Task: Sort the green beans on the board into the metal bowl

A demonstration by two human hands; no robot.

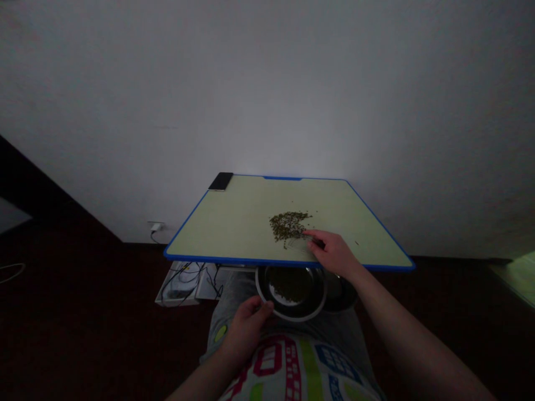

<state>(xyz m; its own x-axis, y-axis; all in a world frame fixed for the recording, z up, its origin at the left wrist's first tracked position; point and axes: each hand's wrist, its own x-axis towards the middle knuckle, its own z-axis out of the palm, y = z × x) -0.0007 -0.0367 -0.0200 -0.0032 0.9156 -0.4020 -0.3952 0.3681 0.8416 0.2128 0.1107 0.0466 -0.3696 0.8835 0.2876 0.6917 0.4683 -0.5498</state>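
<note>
The right hand [332, 252], fingers curled narrow, touches the near side of a heap of small green seeds [288, 225] on a blue-edged board [217, 228]; the left hand [246, 328] grips a steel bowl [322, 295] beneath the near edge, steadying it.

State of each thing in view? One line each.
left hand: fingers at bowl rim
right hand: on board, fingers at pile's edge
steel bowl: below board edge, grains inside
grain pile: heaped, strays scattered nearby
pale green board: blue-edged, bearing grains
phone: at board's far corner, screen dark
charger: plugged into wall socket
</note>
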